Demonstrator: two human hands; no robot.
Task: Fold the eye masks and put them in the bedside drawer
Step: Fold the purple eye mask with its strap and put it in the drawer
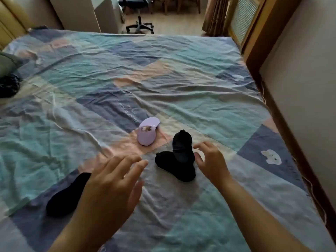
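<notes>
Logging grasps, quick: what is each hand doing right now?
Left hand: open, holding nothing.
Right hand: open, fingers curled beside the black eye mask, holding nothing.

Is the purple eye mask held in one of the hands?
No, the purple eye mask lies alone on the bed sheet, beyond the open left hand and right hand.

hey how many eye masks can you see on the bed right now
3: a lilac eye mask folded mid-bed, a black eye mask between both hands, and another black mask partly behind the left hand. Others could be hidden.
</notes>
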